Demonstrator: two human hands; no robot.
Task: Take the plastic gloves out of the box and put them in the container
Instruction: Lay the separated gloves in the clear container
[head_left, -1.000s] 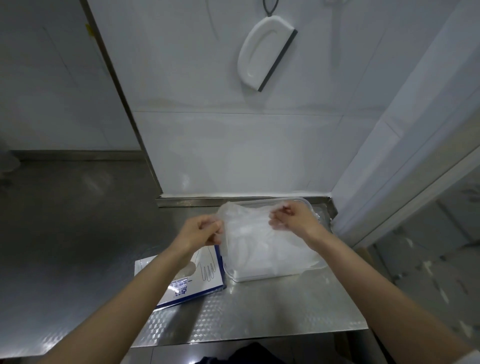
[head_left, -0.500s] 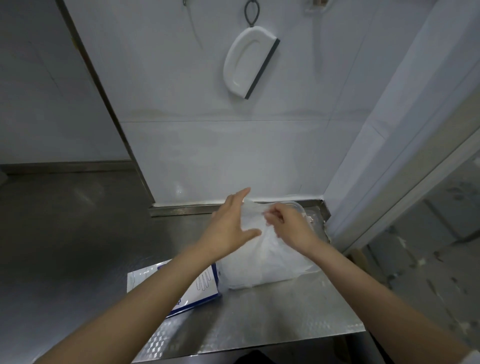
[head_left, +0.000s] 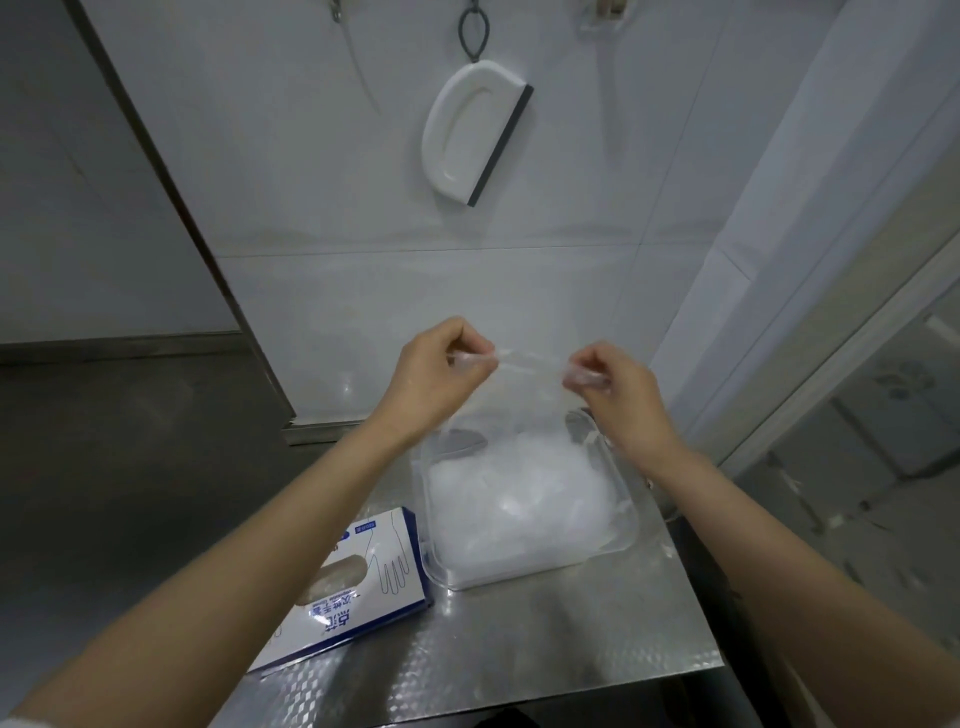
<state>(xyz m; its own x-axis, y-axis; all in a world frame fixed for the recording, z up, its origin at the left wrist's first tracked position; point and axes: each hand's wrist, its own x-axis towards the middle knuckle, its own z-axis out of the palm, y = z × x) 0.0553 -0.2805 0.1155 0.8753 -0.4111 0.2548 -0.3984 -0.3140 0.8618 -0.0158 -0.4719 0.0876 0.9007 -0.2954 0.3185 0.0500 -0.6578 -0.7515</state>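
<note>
1. Left hand (head_left: 436, 364) and right hand (head_left: 608, 387): raised above the container, each pinching one end of a clear plastic film (head_left: 519, 361) stretched between them; whether it is a glove or a wrapper cannot be told.
2. Clear container (head_left: 467, 582): on the steel table (head_left: 519, 649), holding a heap of plastic gloves (head_left: 519, 499).
3. Glove box (head_left: 363, 571): lying flat, just left of the container.
4. White squeegee (head_left: 475, 130): hanging on the wall.

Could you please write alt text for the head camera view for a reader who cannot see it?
The left hand and right hand each pinch an end of a thin clear plastic film above a clear container heaped with plastic gloves. The glove box lies left of it on a steel counter.
</note>
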